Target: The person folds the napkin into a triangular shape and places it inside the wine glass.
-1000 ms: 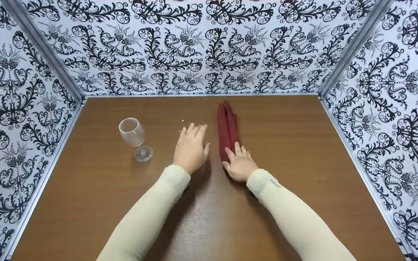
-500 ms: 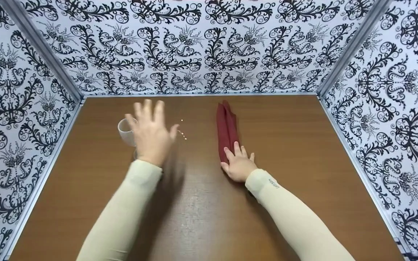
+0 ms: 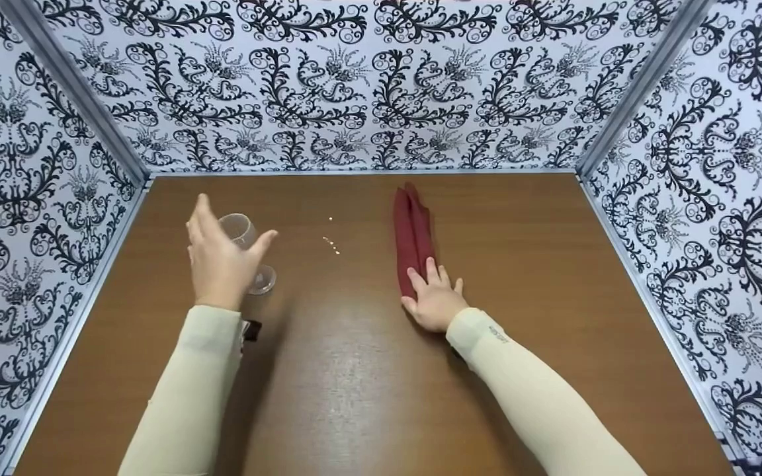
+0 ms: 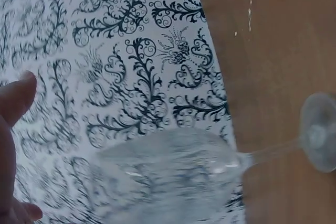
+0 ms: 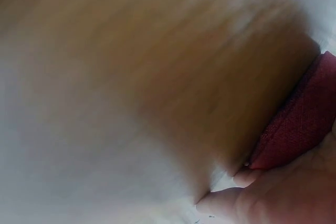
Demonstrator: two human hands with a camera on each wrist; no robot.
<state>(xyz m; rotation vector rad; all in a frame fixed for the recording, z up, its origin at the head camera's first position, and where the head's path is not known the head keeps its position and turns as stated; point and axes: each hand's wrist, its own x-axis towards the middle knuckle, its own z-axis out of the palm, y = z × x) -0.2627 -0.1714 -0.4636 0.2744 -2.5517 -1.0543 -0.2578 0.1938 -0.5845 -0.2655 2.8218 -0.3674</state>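
A clear stemmed wine glass stands upright at the left of the table. My left hand is beside its bowl, thumb spread wide from the fingers, and partly covers the glass in the head view. In the left wrist view the glass's bowl, stem and foot show apart from the fingers. My right hand rests with spread fingers on the near end of a folded dark red cloth. The cloth lies lengthwise, pointing to the back of the table.
Several small pale specks lie on the brown wooden table between the glass and the cloth. Patterned black-and-white walls with grey metal posts enclose the back and sides.
My left hand has moved left from near the middle of the table to the wine glass, with its thumb spreading. My right hand has stayed on the cloth.
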